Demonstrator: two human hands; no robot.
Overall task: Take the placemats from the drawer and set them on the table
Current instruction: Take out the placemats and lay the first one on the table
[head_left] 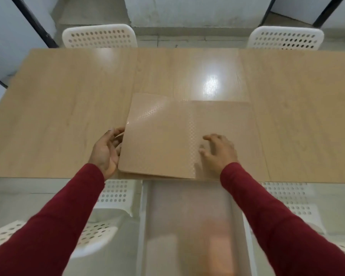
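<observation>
A stack of thin tan placemats [163, 136] lies on the wooden table [64, 108], near its front edge at the middle. The top mat sits slightly skewed over the ones beneath. My left hand [107, 151] grips the stack's left edge, thumb on top and fingers curled under it. My right hand [217, 151] rests flat on the stack's right part with fingers spread. Below the table edge an open pale drawer [187, 226] stands out toward me; its inside is blurred.
Two white perforated chairs stand at the far side of the table, one at the left [100, 36] and one at the right [285, 38]. Two more white chairs [100, 232] flank the drawer on my side. Black poles lean at the room's corners.
</observation>
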